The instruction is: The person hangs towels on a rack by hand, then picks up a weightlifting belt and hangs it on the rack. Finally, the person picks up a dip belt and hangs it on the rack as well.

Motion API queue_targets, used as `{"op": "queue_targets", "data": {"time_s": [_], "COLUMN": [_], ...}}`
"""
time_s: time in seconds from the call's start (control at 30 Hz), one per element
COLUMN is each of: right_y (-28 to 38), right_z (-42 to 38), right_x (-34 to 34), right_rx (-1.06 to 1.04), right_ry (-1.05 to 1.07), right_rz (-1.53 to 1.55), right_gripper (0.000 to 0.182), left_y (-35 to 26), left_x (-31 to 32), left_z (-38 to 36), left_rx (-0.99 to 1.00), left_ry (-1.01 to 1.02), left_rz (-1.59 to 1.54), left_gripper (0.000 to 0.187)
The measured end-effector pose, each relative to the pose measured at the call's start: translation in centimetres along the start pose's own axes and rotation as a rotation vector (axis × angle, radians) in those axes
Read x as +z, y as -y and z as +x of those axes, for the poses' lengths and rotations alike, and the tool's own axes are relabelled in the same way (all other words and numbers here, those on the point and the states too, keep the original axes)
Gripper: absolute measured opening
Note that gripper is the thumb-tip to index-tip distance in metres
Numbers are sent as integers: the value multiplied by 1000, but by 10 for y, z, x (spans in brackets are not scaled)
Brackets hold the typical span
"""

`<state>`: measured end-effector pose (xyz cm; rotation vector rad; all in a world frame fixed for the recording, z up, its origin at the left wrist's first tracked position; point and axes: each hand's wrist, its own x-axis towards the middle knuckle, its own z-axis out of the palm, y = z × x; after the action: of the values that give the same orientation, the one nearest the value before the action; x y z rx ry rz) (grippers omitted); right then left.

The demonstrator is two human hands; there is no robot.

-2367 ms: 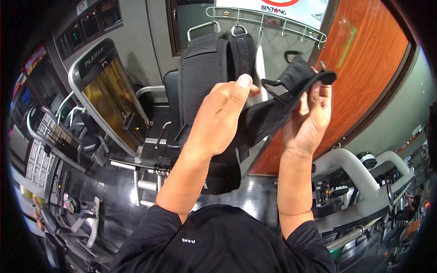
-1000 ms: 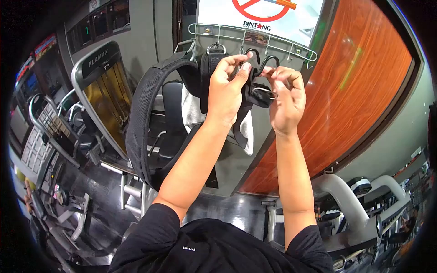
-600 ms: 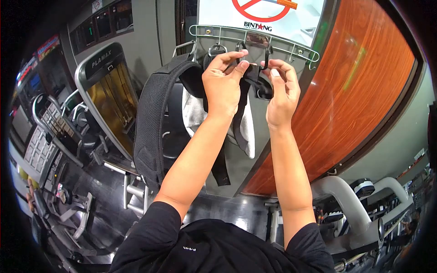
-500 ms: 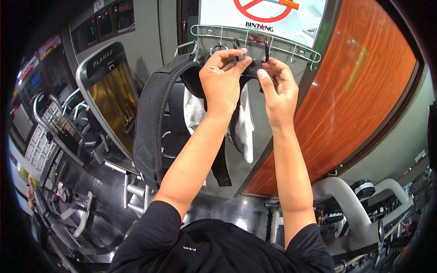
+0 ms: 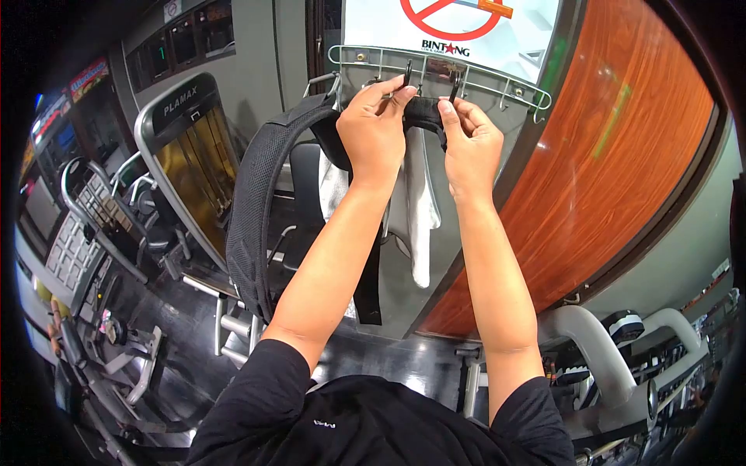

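Up in front of the wire hook rack (image 5: 435, 60), both my hands hold a black padded strap (image 5: 423, 111) with a dark ring at each end. My left hand (image 5: 373, 128) pinches the left ring (image 5: 408, 74) between thumb and fingers. The strap's other end, by the right ring (image 5: 455, 85), is pinched in my right hand (image 5: 474, 151). Between the hands the band bows in an arch. Behind my left forearm hangs a wide black mesh-covered belt (image 5: 252, 202). A white cloth (image 5: 420, 225) and a black strap end (image 5: 371, 291) hang below the hands.
Above the rack is a no-smoking sign (image 5: 451, 19). A wooden door panel (image 5: 598, 140) stands at right. To the left rises a weight machine (image 5: 183, 147), with other gym equipment beyond it. Grey machine tubing (image 5: 583, 342) curves at lower right over the dark floor (image 5: 404, 365).
The strap between my hands has turned, and its band now shows as a wider arch. The rings point more upright, and both hands have shifted slightly to the left.
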<state>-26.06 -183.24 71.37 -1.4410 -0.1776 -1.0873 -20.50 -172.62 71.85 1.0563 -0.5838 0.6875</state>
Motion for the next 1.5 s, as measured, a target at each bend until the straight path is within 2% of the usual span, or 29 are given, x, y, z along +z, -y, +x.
{"op": "queue_targets", "data": {"time_s": [0.07,0.27,0.47,0.57,0.67,0.77,0.8,0.87,0.97,1.03,1.07,1.2,1.3,1.37,1.43,1.5], "right_y": [-5,-18,-13,-2,19,24,27,35,43,47,49,53,59,52,56,56], "right_z": [3,10,4,3,7,10,10,10,7,4,2,-16,-30,-25,-25,-19], "right_x": [1,2,6,6,10,12,12,13,14,16,18,15,16,13,12,11], "right_rx": [-29,-90,-139,-126,-40,5,0,18,33,30,28,-175,-432,-538,-379,-282], "right_ry": [-3,-18,-2,10,-4,-11,-17,-57,-52,-20,-4,82,151,35,-56,-28], "right_rz": [1,-8,-24,12,43,74,56,13,65,85,95,137,-23,-281,-334,-293], "right_gripper": [19,19,18,19,19,22,23,27,27,27,27,35,35,23,16,12], "left_y": [5,10,10,5,-6,-23,-30,-14,-15,-11,-12,-10,-35,-40,-38,-44], "left_x": [-1,3,-2,-5,-11,-20,-29,-42,-49,-45,-43,-38,-43,-46,-44,-40], "left_z": [2,5,5,6,15,12,11,17,16,17,14,10,-1,-5,-9,-14], "left_rx": [28,72,-18,-16,5,-11,-151,124,192,121,1,-62,-108,-149,-145,-172], "left_ry": [-14,-58,-61,-10,78,283,415,544,607,578,530,371,300,314,309,292], "left_rz": [95,94,134,41,62,85,59,58,60,0,-75,-217,-109,-30,-10,79], "left_gripper": [22,22,26,30,33,32,40,44,47,44,38,27,28,29,34,33]}}
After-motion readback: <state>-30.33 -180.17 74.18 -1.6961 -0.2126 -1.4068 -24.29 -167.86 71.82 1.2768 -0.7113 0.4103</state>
